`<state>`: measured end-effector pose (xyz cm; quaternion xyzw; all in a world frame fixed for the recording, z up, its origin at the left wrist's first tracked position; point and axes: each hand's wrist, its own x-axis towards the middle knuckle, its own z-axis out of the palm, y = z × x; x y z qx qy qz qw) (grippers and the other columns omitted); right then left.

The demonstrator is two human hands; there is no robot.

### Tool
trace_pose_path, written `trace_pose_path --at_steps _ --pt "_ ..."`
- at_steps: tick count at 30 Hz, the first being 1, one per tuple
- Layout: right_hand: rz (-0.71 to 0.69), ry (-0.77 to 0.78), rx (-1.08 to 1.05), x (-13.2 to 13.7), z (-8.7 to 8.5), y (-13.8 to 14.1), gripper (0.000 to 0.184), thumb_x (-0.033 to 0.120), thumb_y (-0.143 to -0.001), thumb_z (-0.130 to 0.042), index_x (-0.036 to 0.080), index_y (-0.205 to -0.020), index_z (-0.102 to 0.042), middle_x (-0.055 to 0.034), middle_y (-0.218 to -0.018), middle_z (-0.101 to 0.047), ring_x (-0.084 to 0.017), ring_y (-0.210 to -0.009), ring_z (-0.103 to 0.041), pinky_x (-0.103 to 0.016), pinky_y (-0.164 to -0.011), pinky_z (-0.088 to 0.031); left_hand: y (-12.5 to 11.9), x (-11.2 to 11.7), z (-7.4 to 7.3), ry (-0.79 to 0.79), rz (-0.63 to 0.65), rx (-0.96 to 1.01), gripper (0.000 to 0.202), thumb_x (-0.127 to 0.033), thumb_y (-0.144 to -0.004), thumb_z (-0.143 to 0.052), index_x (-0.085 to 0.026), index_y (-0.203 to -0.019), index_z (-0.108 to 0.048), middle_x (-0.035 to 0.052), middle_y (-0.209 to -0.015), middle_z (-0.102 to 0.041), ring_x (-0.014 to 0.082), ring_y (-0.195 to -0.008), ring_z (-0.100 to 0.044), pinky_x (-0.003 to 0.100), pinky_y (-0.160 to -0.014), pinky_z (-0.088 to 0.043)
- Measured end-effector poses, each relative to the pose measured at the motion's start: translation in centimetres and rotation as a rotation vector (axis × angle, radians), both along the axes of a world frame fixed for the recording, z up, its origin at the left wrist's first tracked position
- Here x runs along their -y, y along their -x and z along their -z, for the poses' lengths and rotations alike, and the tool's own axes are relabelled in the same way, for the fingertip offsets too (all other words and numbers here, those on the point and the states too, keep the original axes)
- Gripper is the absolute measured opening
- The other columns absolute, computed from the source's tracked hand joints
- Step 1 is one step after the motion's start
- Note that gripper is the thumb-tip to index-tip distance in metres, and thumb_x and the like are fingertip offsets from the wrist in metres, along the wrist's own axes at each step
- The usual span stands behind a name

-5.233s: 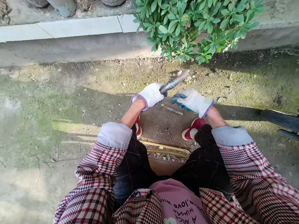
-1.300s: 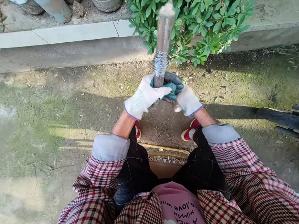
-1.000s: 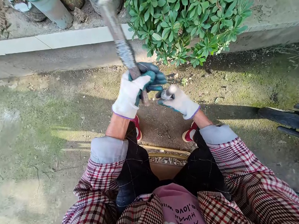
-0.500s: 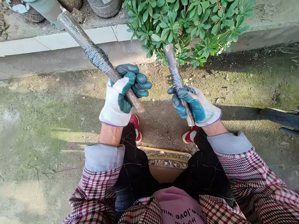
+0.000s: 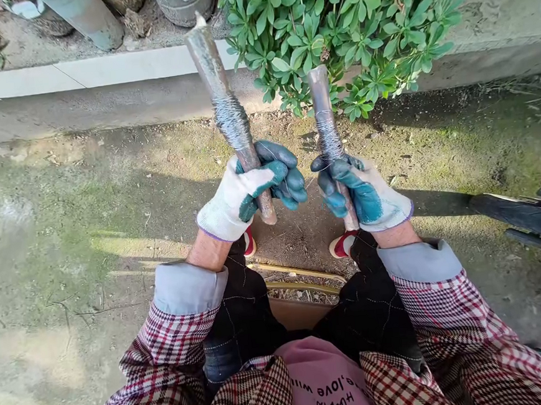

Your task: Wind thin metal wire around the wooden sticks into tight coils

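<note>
One thick stick [image 5: 203, 57] at left, one thin stick [image 5: 320, 92] at right; left hand [image 5: 235, 196] and right hand [image 5: 366, 195] clamp fingers round their near halves. Both should handle stiff and light, best held short of the scratchy wire [image 5: 232, 119]; whether it links them is hard to see.

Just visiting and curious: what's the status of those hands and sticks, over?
Left hand gripping thicker wire-wound stick. Right hand gripping thinner wire-wound stick. Sticks apart. Leafy bush beyond thinner stick's tip, contact unclear.
</note>
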<state>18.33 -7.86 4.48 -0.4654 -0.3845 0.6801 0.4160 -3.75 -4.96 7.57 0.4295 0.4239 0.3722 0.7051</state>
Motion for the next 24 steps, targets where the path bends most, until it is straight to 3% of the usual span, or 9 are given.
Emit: trace_pose_path --at_steps 2,4,6,8,14,18,21,24 --pt "0.035 -0.038 0.281 -0.7 0.9 -0.2 0.037 0.058 -0.085 -0.078 0.025 -0.096 -0.066 0.0019 -0.068 -0.057 -0.013 -0.049 -0.047 -0.029 -0.041 -0.044 0.0 0.1 0.0 0.024 0.019 -0.014 0.032 -0.050 -0.083 -0.078 -0.024 -0.097 -0.067 0.0052 -0.077 -0.075 0.0305 -0.091 -0.081 0.031 -0.063 -0.063" --pt "0.017 -0.067 0.695 -1.6 1.9 -0.5 0.027 0.046 -0.084 -0.079 0.024 -0.090 -0.065 0.0004 -0.069 -0.058 -0.016 -0.056 -0.052 -0.032 -0.050 -0.050 0.1 0.0 -0.1 0.017 0.016 0.012 0.033 -0.051 -0.083 -0.079 -0.023 -0.096 -0.066 0.0065 -0.081 -0.076 0.0314 -0.095 -0.081 0.033 -0.066 -0.064" --pt "-0.101 -0.066 1.081 -2.4 2.9 -0.9 0.019 0.037 -0.084 -0.079 0.024 -0.091 -0.068 -0.0019 -0.071 -0.061 -0.021 -0.065 -0.059 -0.036 -0.062 -0.052 0.2 -0.3 -0.2 0.009 -0.007 0.030 0.032 -0.049 -0.084 -0.078 -0.023 -0.096 -0.066 0.0067 -0.083 -0.076 0.0314 -0.097 -0.081 0.034 -0.068 -0.065" --pt "-0.260 -0.048 1.286 -3.1 3.8 -1.2 0.016 0.033 -0.086 -0.077 0.023 -0.097 -0.071 -0.0049 -0.075 -0.067 -0.025 -0.076 -0.066 -0.037 -0.072 -0.052 0.3 -0.5 -0.2 0.001 -0.046 0.029 0.029 -0.047 -0.084 -0.078 -0.023 -0.096 -0.066 0.0054 -0.080 -0.075 0.0311 -0.097 -0.081 0.034 -0.067 -0.065" --pt "-0.567 -0.076 1.490 -3.5 6.2 -1.3 0.019 0.029 -0.090 -0.071 0.024 -0.107 -0.078 -0.0141 -0.093 -0.079 -0.034 -0.087 -0.074 -0.042 -0.076 -0.055 0.4 -0.9 0.3 -0.098 -0.142 0.107 0.026 -0.038 -0.078 -0.083 -0.024 -0.091 -0.066 -0.0008 -0.074 -0.071 0.0228 -0.078 -0.079 0.030 -0.061 -0.061" --pt "-0.723 -0.185 1.471 -2.7 7.2 -1.0 0.018 0.022 -0.087 -0.071 0.022 -0.103 -0.078 -0.0172 -0.097 -0.080 -0.037 -0.089 -0.075 -0.048 -0.077 -0.057 0.7 -2.6 1.0 -0.093 -0.306 0.074 0.021 -0.037 -0.079 -0.081 -0.028 -0.092 -0.067 -0.0022 -0.080 -0.074 0.0208 -0.085 -0.077 0.031 -0.061 -0.059" --pt "-0.743 -0.252 1.404 -2.3 6.9 -0.8 0.013 0.024 -0.085 -0.073 0.022 -0.097 -0.077 -0.0138 -0.104 -0.080 -0.035 -0.094 -0.075 -0.046 -0.081 -0.057 2.1 -5.0 2.4 -0.015 -0.503 0.088 0.027 -0.044 -0.078 -0.085 -0.030 -0.090 -0.065 -0.0056 -0.084 -0.076 0.0180 -0.097 -0.074 0.030 -0.067 -0.060" --pt "-0.545 -0.257 1.176 -2.1 5.9 -0.9 0.014 0.030 -0.083 -0.074 0.022 -0.095 -0.074 -0.0071 -0.095 -0.078 -0.028 -0.087 -0.073 -0.041 -0.079 -0.057 4.4 -7.3 4.5 0.117 -0.678 0.142 0.034 -0.061 -0.087 -0.078 -0.031 -0.089 -0.063 -0.0096 -0.078 -0.072 0.0096 -0.112 -0.068 0.023 -0.073 -0.059"
